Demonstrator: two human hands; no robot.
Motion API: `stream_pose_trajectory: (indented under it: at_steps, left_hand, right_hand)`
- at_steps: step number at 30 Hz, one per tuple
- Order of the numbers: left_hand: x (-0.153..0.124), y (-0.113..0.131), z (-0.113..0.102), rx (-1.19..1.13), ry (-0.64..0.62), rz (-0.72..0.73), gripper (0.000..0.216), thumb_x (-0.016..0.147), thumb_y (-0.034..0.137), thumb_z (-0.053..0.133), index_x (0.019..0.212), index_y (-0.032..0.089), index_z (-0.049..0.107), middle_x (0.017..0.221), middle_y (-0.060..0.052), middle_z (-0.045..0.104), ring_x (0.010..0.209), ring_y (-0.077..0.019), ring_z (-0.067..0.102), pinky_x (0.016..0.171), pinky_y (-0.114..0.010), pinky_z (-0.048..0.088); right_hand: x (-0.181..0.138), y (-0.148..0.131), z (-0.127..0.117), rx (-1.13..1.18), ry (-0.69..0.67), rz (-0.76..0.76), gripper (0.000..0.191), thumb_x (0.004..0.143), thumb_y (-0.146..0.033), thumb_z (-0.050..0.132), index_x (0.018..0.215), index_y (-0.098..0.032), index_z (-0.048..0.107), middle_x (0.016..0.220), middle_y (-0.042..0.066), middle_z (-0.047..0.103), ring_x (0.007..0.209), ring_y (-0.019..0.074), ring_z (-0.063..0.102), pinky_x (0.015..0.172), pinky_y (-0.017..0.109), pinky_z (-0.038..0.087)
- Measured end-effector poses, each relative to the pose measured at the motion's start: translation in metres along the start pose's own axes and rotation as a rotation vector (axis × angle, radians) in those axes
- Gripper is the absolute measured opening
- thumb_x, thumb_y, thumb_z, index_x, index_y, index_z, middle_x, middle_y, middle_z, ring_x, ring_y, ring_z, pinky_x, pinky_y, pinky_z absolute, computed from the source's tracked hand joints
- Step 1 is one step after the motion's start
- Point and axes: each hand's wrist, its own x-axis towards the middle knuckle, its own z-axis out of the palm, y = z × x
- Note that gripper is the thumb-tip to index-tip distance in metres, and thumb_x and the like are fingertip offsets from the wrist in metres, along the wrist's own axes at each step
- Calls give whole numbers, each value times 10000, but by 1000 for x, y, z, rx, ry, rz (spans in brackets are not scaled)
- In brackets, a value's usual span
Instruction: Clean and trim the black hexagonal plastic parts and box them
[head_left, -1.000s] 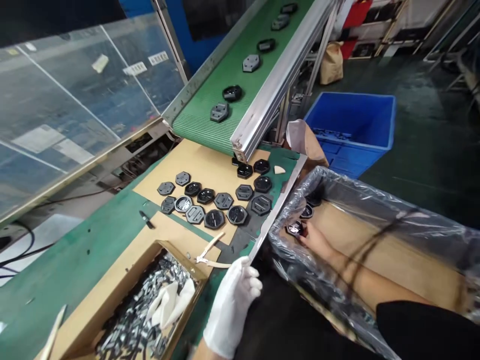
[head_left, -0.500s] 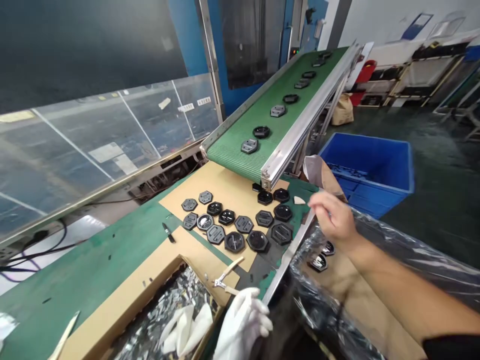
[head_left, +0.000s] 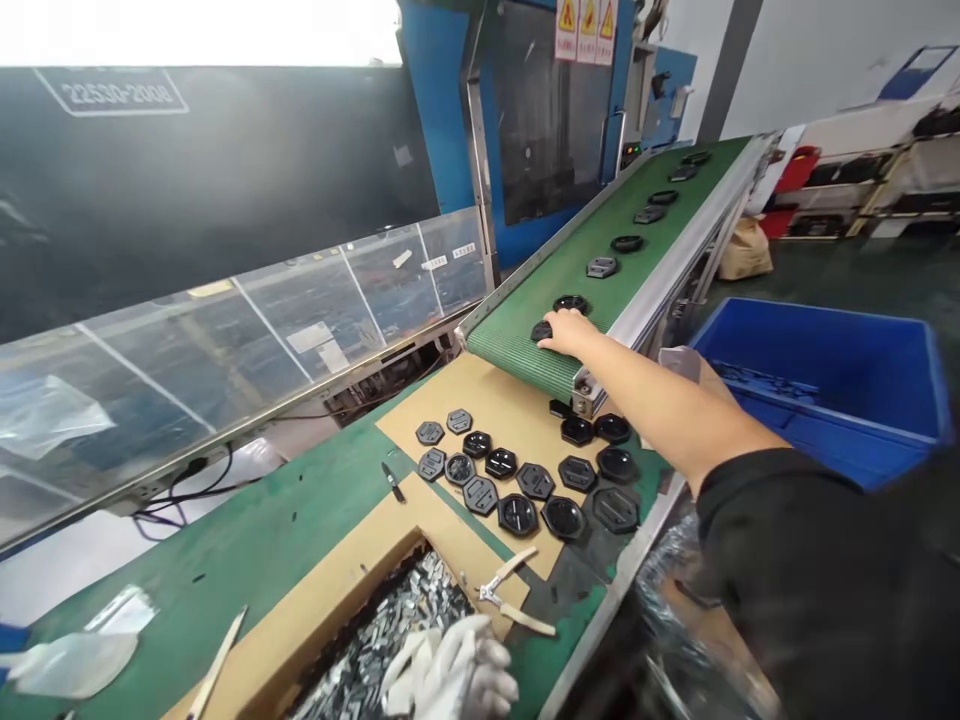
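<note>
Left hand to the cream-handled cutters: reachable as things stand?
Probably yes. The gloved left hand is close beside the cutters, nothing visible lies on top of them, and the right hand is away at the conveyor belt. I see nothing blocking.

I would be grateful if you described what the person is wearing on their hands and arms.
The left hand wears a plain white glove; any left sleeve is out of view. The right hand is bare, with a black sleeve ending near the elbow.
</note>
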Motion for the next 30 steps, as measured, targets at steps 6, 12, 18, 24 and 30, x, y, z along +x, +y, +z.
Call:
stream_pose_trajectory:
  at_steps: [6, 12, 18, 24, 30]
  left_hand:
    - [-55, 16, 72, -91, 287, 305, 445, 832, 448, 934, 1221, 268, 814, 1217, -86, 842, 1038, -250, 810, 897, -346, 647]
    - [-87, 44, 90, -401, 246, 335, 526, 1112, 557, 521, 1498, 239, 685, 1613, -92, 645, 1532, -279, 577, 1304, -449, 444]
    - [-124, 38, 68, -550, 279, 240, 623, 1154, 565, 368, 1701, 278, 446, 1648, -113, 608, 1642, -327, 437, 1366, -628, 297]
    - [-137, 31, 55, -558, 295, 237, 765, 1134, 676, 270, 1692, 184, 447, 1726, -130, 514, 1731, -296, 219, 1415, -573, 168]
    - [-142, 28, 45, -638, 234, 201, 870, 1081, 775, 289, 1721, 196, 399, 1765, -144, 452, 1731, -373, 194, 1377, -665, 224]
  right_hand:
    - [-128, -64, 52, 189, -228, -481, 800, 918, -395, 834, 1620, -224, 490, 1664, 166, 533, 1556, 349, 485, 1329, 586, 396]
    - [-295, -124, 116, 741, -530, -960, 953, 982, -338, 771, 1761, -340, 223, 1671, 149, 514, 1616, 342, 413, 1306, 614, 446]
    - [-335, -141, 151, 899, -698, -725, 1058, 888, -662, 831, 1745, -360, 289, 1742, 157, 403, 1648, 371, 385, 1343, 607, 393]
    - [-351, -148, 158, 926, -719, -645, 904, 886, -650, 842, 1652, -346, 471, 1662, 135, 522, 1600, 362, 459, 1339, 583, 402]
    - [-359, -149, 162, 955, -732, -618, 907, 871, -676, 843, 1638, -345, 489, 1635, 123, 547, 1581, 358, 479, 1333, 571, 416]
